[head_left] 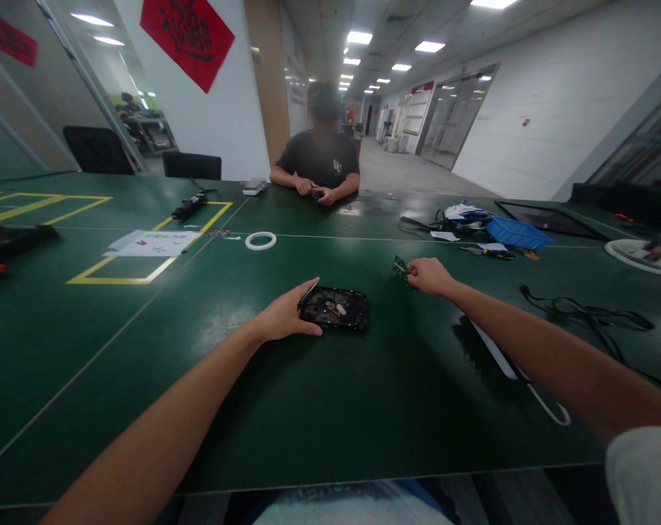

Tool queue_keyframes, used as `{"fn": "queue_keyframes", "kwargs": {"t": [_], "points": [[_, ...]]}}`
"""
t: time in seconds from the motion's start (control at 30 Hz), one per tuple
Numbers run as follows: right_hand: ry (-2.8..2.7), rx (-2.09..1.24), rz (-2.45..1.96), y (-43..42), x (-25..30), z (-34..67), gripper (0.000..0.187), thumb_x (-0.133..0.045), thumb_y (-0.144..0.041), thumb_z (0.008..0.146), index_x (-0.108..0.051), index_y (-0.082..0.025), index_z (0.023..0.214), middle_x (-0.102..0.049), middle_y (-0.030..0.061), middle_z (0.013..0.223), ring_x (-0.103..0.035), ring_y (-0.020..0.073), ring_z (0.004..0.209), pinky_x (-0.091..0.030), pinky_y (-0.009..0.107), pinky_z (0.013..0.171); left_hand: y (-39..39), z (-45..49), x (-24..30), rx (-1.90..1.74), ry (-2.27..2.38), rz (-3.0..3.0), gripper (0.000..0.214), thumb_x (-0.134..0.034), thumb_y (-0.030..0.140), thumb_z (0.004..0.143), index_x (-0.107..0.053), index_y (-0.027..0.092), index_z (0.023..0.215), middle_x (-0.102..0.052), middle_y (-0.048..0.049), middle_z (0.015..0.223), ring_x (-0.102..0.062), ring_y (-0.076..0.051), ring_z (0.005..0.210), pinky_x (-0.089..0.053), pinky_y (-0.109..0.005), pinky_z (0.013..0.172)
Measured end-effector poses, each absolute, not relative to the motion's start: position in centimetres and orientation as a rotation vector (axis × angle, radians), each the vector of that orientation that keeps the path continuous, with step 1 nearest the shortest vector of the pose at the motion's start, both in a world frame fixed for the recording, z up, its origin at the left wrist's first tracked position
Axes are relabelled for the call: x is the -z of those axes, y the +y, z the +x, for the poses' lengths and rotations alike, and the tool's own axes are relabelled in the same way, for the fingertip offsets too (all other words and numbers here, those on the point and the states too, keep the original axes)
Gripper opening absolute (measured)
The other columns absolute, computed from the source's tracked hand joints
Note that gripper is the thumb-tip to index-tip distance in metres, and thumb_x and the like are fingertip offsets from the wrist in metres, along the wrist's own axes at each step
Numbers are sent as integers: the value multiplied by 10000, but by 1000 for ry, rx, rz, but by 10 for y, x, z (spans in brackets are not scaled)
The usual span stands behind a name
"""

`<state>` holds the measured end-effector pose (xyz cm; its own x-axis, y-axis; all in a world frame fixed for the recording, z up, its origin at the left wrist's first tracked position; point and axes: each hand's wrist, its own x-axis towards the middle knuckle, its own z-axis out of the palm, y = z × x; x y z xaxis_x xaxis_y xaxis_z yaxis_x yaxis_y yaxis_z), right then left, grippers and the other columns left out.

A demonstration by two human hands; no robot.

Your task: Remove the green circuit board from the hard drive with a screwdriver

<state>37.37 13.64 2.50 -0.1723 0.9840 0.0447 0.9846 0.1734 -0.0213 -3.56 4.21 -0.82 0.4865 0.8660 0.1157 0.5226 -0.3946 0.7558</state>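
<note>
L hand (289,313) has thumb and fingers set apart round the left end of a black device (338,309), gripping its edge; the device is open-faced w/ small metal and white bits showing in the middle, held level on or just over the green table (308,408) (can't tell if it's lifted a touch). R hand (429,277) is pinched narrow on a small green circuit board (400,267), held up off to the right of the device, well apart from it. Under the R forearm lies a flat slab (494,346), partly hidden, w/ a white loop (554,414) at its near end. Further R, a black cable (592,312) in loose coils. Beyond that, toward the far R, a blue tray (519,232) next to a jumble of wires & papers, hand tools just in front of it, then a round white grille (641,257) at the table's R side. Ahead & left of the device: a white ring (261,240) lying flat, then a paper sheet (152,243) partly over a yellow tape outline (108,280), w/ a dark tool (188,207) near its far edge. Across the table sits a co-worker (319,157) in a dark tee, both hands round a small dark item, details too small to tell.
</note>
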Motion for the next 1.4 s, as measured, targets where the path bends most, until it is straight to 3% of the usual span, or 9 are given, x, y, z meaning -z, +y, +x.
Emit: {"fn": "queue_keyframes", "kwargs": {"t": [0.2, 0.37, 0.5, 0.77, 0.97, 1.27, 1.4], "points": [[-2310, -62, -1935, 132, -35, 376, 138, -620, -222, 819, -724, -194, 906, -774, 38, 956, -697, 201, 900, -461, 245, 748, 41, -38, 8, -677, 1152, 2073, 1115, -892, 483, 635, -330, 249, 1569, -431, -112, 1554, -476, -346, 1375, -404, -443, 1136], [-2228, -160, -1942, 124, -44, 389, 117, -642, -247, 813, -718, -182, 875, -767, 33, 886, -694, 186, 814, -466, 237, 674, 43, -41, 11, -639, 1158, 2164, 1131, -881, 527, 625, -332, 218, 1563, -426, -136, 1537, -429, -349, 1406, -351, -449, 1173], [-2110, -467, -1780, 112, -42, 385, 129, -662, -257, 784, -709, -171, 869, -752, 30, 825, -686, 173, 766, -478, 218, 638, 45, -42, 15, -640, 1164, 2208, 1130, -874, 561, 620, -338, 232, 1558, -422, -123, 1538, -431, -349, 1404, -347, -445, 1181], [-2030, -776, -1586, 98, -37, 367, 223, -718, -188, 724, -688, -179, 945, -759, 53, 913, -707, 194, 846, -536, 255, 763, 43, -45, 15, -627, 1168, 2225, 1145, -857, 605, 631, -320, 219, 1565, -421, -120, 1531, -431, -344, 1401, -353, -442, 1182], [-1899, -1048, -1521, 91, -37, 360, 257, -720, -203, 734, -680, -172, 985, -750, 64, 934, -695, 192, 829, -543, 267, 720, 44, -44, 16, -639, 1171, 2217, 1143, -867, 598, 619, -334, 225, 1559, -431, -110, 1527, -429, -340, 1402, -348, -441, 1189], [-1861, -1117, -1595, 86, -38, 353, 232, -683, -202, 764, -699, -167, 993, -737, 44, 900, -648, 150, 747, -488, 220, 608, 42, -43, 15, -646, 1168, 2218, 1124, -863, 589, 625, -350, 218, 1554, -438, -118, 1524, -439, -342, 1396, -349, -447, 1188], [-1808, -1204, -1672, 77, -34, 339, 244, -714, -191, 750, -690, -146, 989, -740, 61, 903, -670, 163, 750, -521, 232, 623, 43, -44, 16, -655, 1161, 2221, 1124, -863, 587, 624, -349, 222, 1555, -448, -119, 1518, -434, -343, 1401, -349, -452, 1186]]}}
